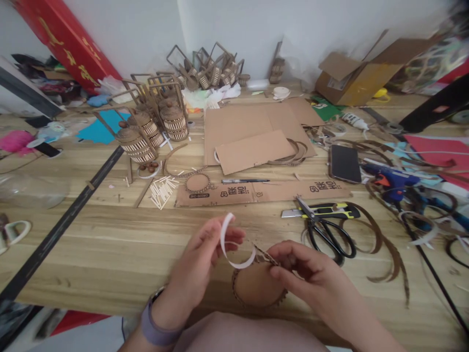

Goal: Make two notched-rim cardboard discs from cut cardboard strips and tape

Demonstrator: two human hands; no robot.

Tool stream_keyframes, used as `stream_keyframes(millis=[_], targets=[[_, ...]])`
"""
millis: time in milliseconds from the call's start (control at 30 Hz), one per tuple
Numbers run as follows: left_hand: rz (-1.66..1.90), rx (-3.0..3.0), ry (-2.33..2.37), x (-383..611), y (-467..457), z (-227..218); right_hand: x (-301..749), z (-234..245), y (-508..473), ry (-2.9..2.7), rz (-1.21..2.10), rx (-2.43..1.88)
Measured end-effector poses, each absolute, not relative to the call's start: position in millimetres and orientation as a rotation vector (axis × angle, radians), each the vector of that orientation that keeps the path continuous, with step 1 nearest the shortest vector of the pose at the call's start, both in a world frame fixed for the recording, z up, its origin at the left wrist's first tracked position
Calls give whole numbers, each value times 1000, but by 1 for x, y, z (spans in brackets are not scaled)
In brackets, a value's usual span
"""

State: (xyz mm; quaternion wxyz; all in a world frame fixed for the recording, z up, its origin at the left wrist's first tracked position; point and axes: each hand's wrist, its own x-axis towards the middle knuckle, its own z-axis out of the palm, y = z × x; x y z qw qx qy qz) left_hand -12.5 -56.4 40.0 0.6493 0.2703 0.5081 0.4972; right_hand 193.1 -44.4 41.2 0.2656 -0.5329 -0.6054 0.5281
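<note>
My left hand [200,266] pinches a curling white strip [231,247] between thumb and fingers, low in the middle of the view. My right hand [308,274] grips the top edge of a round cardboard disc with a corrugated rim [256,288], held just above my lap. The white strip runs from my left fingers down to the disc's rim near my right fingertips. A purple watch band sits on my left wrist.
Black scissors [328,234] and a yellow-black utility knife [322,211] lie right of my hands. Further back are a printed cardboard strip [264,190], a pen [245,181], flat cardboard sheets [256,132], a phone [344,164], a blue glue gun [392,181], woven cardboard baskets [146,132] and small sticks [163,190].
</note>
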Motion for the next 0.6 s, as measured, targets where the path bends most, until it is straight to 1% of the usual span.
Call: stream_keyframes(millis=[133,300,467,600], targets=[[874,615,1054,-14,-69,29,189,44,-41,-1413,1576,-1435],[853,584,886,-12,-76,25,184,46,-39,-1309,1667,-1436],[743,400,785,4,-70,36,182,44,-40,-1378,1694,-1408],[662,294,800,9,-67,43,182,45,-42,-1422,1685,-1393]])
